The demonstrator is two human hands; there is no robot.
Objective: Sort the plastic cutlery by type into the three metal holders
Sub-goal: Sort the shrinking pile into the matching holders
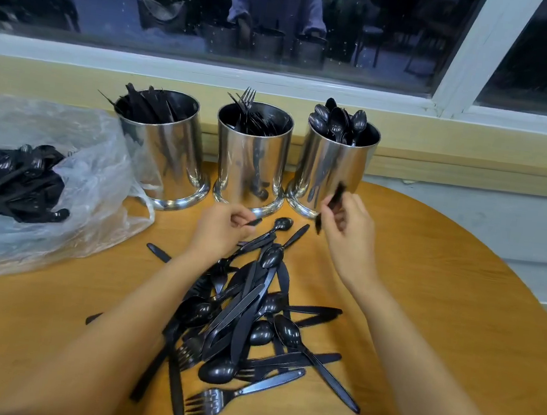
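While the right hand (348,230) pinches a blurred black piece (333,201) by the spoon holder (331,159) and the left hand (223,225) pinches a handle (254,221) from the pile (251,318) on the table (443,297), check each type first (blur hides the right one's), then drop it handle-down.

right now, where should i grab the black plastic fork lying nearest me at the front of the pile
Pinch the black plastic fork by its neck behind the tines, from above on the near side: that part lies on bare wooden table, while the handle's far end meets the cutlery pile.
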